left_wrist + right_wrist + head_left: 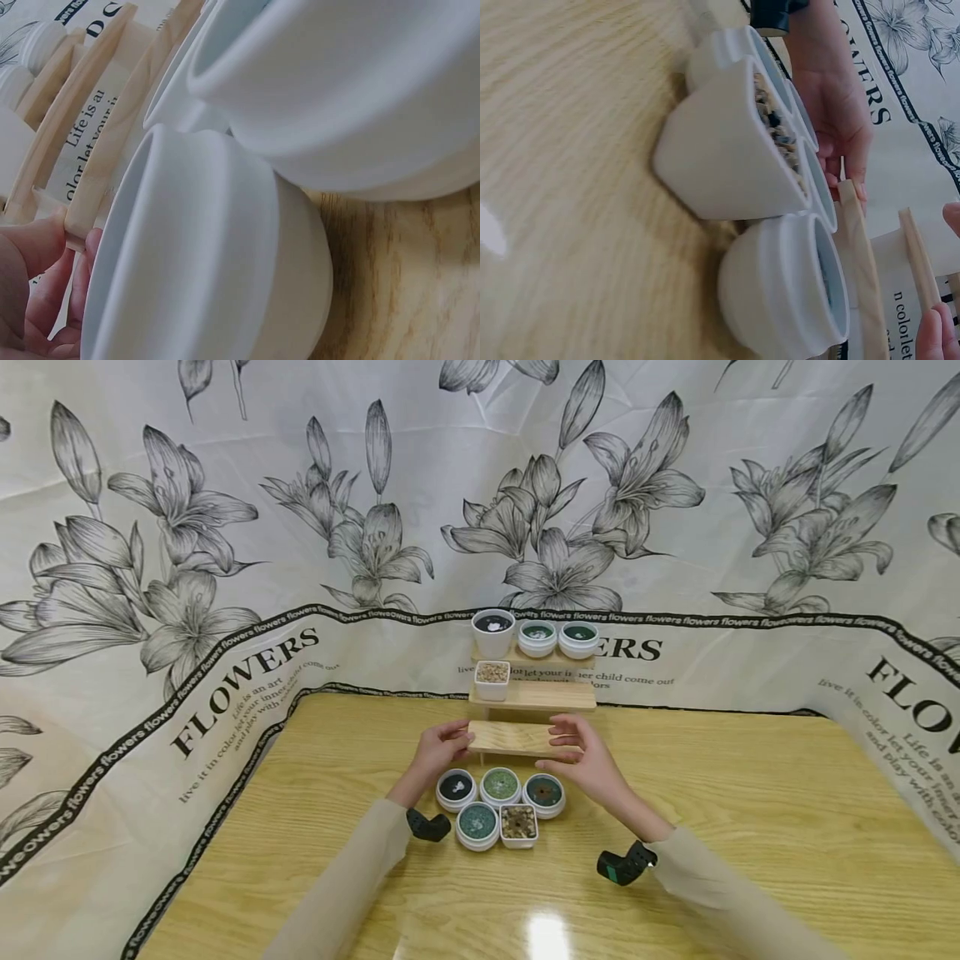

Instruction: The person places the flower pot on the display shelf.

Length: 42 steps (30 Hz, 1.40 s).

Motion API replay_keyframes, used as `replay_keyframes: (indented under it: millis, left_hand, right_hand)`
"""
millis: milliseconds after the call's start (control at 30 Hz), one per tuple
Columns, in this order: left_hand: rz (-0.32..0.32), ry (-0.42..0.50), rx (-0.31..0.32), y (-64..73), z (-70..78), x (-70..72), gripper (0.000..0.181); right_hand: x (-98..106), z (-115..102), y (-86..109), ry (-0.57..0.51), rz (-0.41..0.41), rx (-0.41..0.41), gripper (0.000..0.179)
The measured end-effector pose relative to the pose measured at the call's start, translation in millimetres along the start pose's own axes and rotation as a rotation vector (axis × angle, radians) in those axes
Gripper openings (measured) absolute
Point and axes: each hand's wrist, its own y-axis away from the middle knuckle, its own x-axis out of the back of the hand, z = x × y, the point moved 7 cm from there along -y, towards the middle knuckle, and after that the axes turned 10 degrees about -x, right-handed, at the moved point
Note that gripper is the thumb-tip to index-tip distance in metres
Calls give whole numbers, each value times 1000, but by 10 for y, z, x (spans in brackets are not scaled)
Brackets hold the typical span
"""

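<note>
A small stepped display stand has pale wooden boards, the lowest being the front board (510, 737). My left hand (438, 752) pinches this board's left end between thumb and fingers, as the left wrist view shows (45, 255). At the board's right end, my right hand (588, 760) has its fingers apart and loosely bent; whether they touch the wood is unclear. Just in front of the stand sit several small white pots, among them a green-topped round pot (500, 786), a dark-topped pot (456, 788) and a square pot of pebbles (518, 825).
On the top board stand a taller white pot (492, 633) and two round green-topped pots (537, 638). A square pot of light grains (492, 680) is at the left of the middle board (551, 696). A flower-printed cloth (375, 652) hangs behind the wooden table (712, 827).
</note>
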Motion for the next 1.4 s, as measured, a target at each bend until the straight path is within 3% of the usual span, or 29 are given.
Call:
replay_keyframes:
  millis: [633,867,1033,1400]
  left_hand:
    - [-4,15,16,-19,-24,36,37]
    - [-33,19,10,1,5,37,39]
    - [-21,11,21,15,18,30,38]
    - [-21,17,43,1,-8,5,39]
  right_hand:
    - [83,305,352,46,-29,-39,61]
    - [85,457,395,50,-43,-88,64]
    - [62,537,409,48,-63,-100,65]
    - [-15,565,377,59,-121,-99,70]
